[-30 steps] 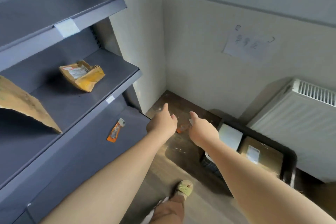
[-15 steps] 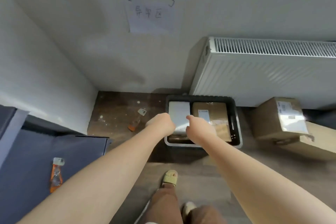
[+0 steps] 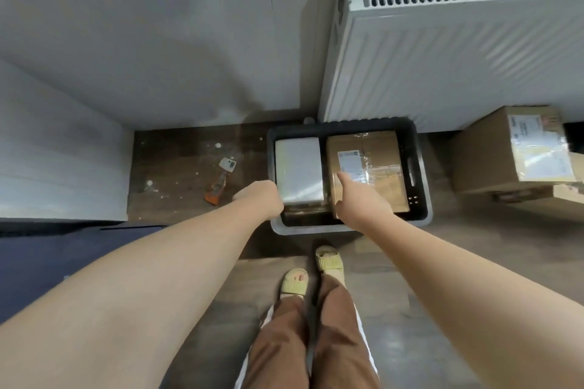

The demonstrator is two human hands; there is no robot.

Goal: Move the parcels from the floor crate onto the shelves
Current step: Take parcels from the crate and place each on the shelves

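A dark grey crate (image 3: pixel 422 174) stands on the floor under the radiator. Inside lie a white parcel (image 3: pixel 298 164) on the left and a brown cardboard parcel (image 3: pixel 379 177) with a white label on the right. My left hand (image 3: pixel 262 199) hovers over the crate's left rim beside the white parcel, fingers curled downward and hidden, holding nothing visible. My right hand (image 3: pixel 357 202) reaches over the brown parcel's near left corner with the thumb stretched out; its fingers are hidden between the two parcels.
A white radiator (image 3: pixel 458 41) hangs on the wall right above the crate. Two cardboard boxes (image 3: pixel 512 151) sit on the floor to the right. An orange tool (image 3: pixel 218 186) lies on the dark floor left of the crate. The grey shelf base (image 3: pixel 47 262) is at left. My sandalled feet (image 3: pixel 311 271) stand just before the crate.
My view has swung from the shelves down onto the floor crate. Both hands have come down over the crate, the right one reaching the brown parcel.
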